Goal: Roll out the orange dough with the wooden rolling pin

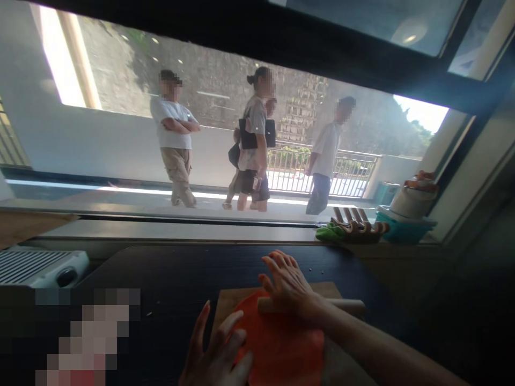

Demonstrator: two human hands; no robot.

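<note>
A flat orange-red sheet (281,346), which looks like rolled-out dough or clay, lies on a light wooden board (229,298). Across its far part rests a pale rolling pin (348,306). My right hand (287,281) presses its palm on the pin, with fingers stretched out beyond it and not wrapped round it. At the sheet's near left edge is my left hand (219,348), its fingers spread and nothing visible in them. Some fingertips overlap the sheet; whether they touch it I cannot tell.
The board lies on a dark table (169,279) with a few crumbs. A white slatted appliance (44,265) stands left. On the sill are a green cloth (330,232), a brown rack (360,225) and a teal container (406,228). Several people are beyond the window; lower left is blurred out.
</note>
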